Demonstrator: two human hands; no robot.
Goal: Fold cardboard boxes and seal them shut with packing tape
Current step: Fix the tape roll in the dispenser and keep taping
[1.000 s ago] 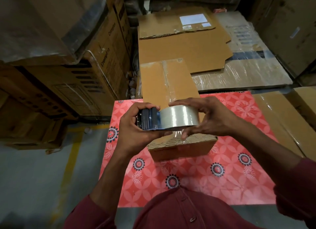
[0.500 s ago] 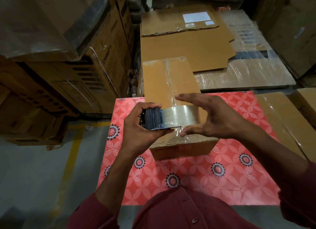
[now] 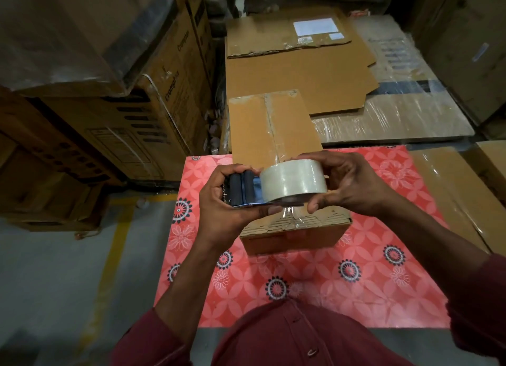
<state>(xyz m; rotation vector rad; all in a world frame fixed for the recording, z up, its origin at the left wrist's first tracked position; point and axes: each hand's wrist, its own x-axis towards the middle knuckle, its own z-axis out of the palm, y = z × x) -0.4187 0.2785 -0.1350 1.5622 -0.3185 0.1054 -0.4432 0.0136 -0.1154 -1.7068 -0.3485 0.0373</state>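
While both hands hold the tape dispenser (image 3: pixel 276 186) just above the near end of the cardboard box (image 3: pixel 276 136), we note the grip: our left hand (image 3: pixel 221 201) wraps its fingers round the black roller end, our right hand (image 3: pixel 353 185) curls round the clear tape roll (image 3: pixel 294 179). The box lies lengthwise on the red patterned table (image 3: pixel 369 270), a taped seam running down its top, with crinkled tape at the near edge. To do this step well, we judge the free tape end should be found first, pressed onto the near face, then drawn straight along the seam under steady tension. Flattened cardboard sheets (image 3: pixel 298 73) lie beyond the table; stacked cartons (image 3: pixel 153 111) stand on the left over a grey floor with a yellow line (image 3: pixel 109 256).
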